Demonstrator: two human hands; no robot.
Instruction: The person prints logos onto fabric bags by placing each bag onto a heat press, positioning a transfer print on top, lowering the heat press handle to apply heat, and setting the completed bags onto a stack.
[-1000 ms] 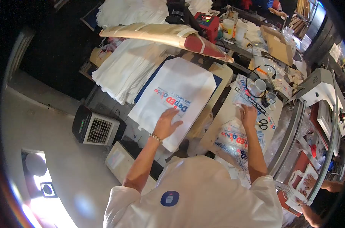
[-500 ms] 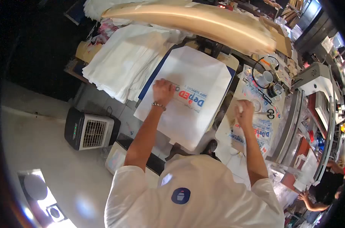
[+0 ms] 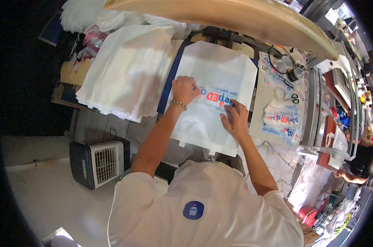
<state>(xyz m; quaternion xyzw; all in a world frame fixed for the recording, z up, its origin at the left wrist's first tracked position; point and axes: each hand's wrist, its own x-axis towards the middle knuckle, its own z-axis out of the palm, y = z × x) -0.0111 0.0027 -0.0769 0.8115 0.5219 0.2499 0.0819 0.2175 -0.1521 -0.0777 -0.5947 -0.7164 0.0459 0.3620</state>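
Observation:
A white fabric bag lies flat on a dark blue board, its lower edge near my body. Across its middle sits a clear strip of printed film with red and blue lettering. My left hand has its fingers curled together at the strip's left end, seemingly pinching it. The fingers of my right hand are spread, with the tips at the strip's right end and the thumb apart, over the bag. My right palm partly covers the bag's right side.
A thick stack of white bags lies left of the board. To the right, a side surface holds printed film pieces, a tape roll, scissors and a mug. A long tan curved piece hangs overhead. An air cooler stands lower left.
My right hand has moved left from the side surface onto the bag, at the film's right end. My left hand stays by the film's left end. The view has shifted.

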